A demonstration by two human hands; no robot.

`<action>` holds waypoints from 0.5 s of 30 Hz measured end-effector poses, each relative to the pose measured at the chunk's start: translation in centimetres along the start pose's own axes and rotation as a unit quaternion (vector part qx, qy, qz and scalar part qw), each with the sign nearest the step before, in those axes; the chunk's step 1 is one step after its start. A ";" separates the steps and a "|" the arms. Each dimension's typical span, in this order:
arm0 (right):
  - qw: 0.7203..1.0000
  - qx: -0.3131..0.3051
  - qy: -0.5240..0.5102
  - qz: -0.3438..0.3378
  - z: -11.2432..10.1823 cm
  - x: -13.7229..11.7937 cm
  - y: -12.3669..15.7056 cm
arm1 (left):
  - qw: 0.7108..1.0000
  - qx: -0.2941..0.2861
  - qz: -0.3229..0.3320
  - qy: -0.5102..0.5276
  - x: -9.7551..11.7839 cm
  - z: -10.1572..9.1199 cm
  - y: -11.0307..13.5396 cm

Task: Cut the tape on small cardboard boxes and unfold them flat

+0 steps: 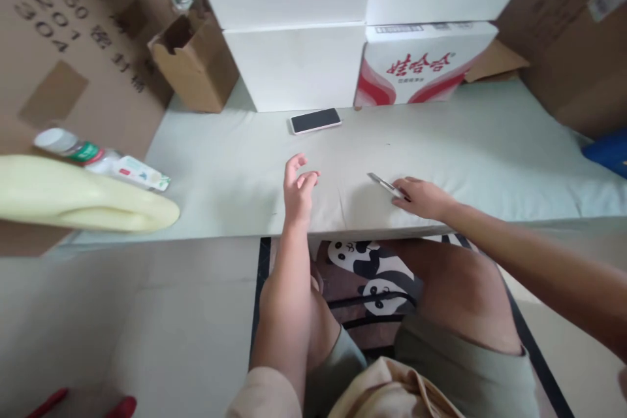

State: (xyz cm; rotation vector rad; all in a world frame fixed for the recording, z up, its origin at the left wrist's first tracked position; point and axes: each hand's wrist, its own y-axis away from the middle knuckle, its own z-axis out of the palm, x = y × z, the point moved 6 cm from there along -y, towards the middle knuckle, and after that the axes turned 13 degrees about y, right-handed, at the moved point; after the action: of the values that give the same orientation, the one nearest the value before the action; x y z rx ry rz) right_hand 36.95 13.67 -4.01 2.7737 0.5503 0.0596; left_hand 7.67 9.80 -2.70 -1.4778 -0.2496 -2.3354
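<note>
My right hand (416, 197) is closed round the handle of a utility knife (386, 184), low over the pale cloth-covered table (230, 176). The knife's blade end points away to the upper left. Raised above the cloth, my left hand (298, 189) has its fingers curled and apart, with nothing between them. Beyond the left hand lies a phone (316, 121) with a dark screen, flat on the cloth and touched by neither hand.
White boxes (298, 68) and a red-and-white printed carton (416, 68) stand along the back. An open brown box (200, 72) is at back left. On the left are a bottle (73, 145) and a pale yellow curved object (88, 199). Something blue (610, 151) sits far right.
</note>
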 end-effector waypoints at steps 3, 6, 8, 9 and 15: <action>0.999 -0.011 0.032 -0.032 -0.8 -3.2 -1.3 | 0.999 0.024 0.004 0.021 1.1 -1.2 0.4; 0.998 0.001 -0.047 -0.034 -2.7 -6.2 -3.7 | 0.997 0.058 -0.002 0.055 2.5 -2.9 0.6; 0.989 -0.002 -0.142 -0.027 -3.9 -8.6 -6.0 | 0.993 0.087 -0.005 0.081 3.3 -4.2 0.7; 0.981 -0.008 -0.189 -0.027 -4.5 -10.1 -7.3 | 0.990 0.105 -0.009 0.094 3.7 -4.9 0.7; 0.967 0.069 -0.239 -0.050 -9.8 -20.0 -16.8 | 0.971 0.159 -0.060 0.168 4.5 -8.0 0.6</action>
State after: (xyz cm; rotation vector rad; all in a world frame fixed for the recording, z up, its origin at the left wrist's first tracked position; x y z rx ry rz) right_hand 11.26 23.73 0.49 2.7385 0.5759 -0.6749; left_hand -0.53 5.60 -2.21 -0.9239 -0.6011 -2.4500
